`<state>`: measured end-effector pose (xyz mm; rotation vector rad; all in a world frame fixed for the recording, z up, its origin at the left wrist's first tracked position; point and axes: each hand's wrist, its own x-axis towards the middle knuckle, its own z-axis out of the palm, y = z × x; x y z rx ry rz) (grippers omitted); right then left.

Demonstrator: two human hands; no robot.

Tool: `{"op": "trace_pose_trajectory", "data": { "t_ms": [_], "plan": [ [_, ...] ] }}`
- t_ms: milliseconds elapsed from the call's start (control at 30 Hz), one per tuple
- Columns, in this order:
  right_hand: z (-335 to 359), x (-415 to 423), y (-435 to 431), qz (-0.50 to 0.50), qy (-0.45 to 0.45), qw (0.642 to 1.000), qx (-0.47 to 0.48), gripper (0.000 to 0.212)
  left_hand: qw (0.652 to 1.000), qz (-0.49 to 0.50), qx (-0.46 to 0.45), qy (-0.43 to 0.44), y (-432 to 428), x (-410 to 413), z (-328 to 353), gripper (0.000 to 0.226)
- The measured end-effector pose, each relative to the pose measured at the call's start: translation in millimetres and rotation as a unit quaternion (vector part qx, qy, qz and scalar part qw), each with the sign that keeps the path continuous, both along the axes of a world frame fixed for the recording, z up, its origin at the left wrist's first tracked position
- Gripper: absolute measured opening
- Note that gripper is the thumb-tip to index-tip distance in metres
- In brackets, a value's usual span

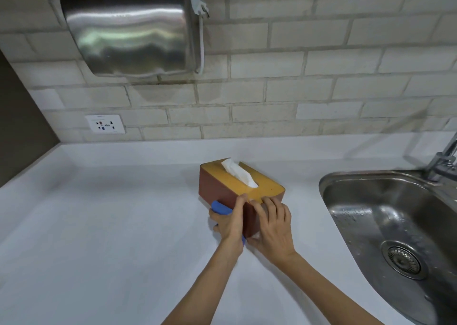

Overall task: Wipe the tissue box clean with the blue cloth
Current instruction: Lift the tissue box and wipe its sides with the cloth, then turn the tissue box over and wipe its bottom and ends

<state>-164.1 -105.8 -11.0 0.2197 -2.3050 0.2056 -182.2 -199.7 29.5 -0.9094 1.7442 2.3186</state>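
Fingers of my left hand (228,222) are curled shut around the blue cloth (220,208), pressing it flat against the long brown side of the tissue box (241,188), with my thumb hooked up over the box's top edge. My right hand (273,228) is spread open, fingertips resting on the near end of the box's yellow lid and the palm bracing the short end wall; it grips nothing, it only steadies. The box sits on the white counter (111,225), well to the left of the sink (385,216), with a white tissue (238,172) poking from the slot in its lid.

I judge the box light and rigid, with smooth walls, so it will likely skid under a firm wipe unless braced. The cloth is soft and bunches easily. Best hold: clamp the short ends and keep clear of the flimsy tissue.
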Motion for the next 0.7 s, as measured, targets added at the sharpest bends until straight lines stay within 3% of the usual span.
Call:
{"op": "trace_pose_trajectory", "data": {
  "t_ms": [133,267,500,700],
  "plan": [
    [-7,7,15,0.095,-0.029,0.995,0.003,0.082,0.998,-0.032,0.023,0.043,-19,1,-12,0.053],
    [-4,2,36,0.077,-0.058,0.992,-0.078,0.061,0.995,-0.084,-0.003,0.05,-30,-4,-14,0.028],
    [-5,-14,46,0.06,-0.038,0.997,-0.005,0.041,0.986,-0.114,-0.117,0.021,-21,-2,-17,0.067],
    [-3,-18,35,0.05,-0.029,0.998,0.027,0.038,0.967,-0.077,-0.238,0.037,-17,-1,-15,0.049]
  ]
}}
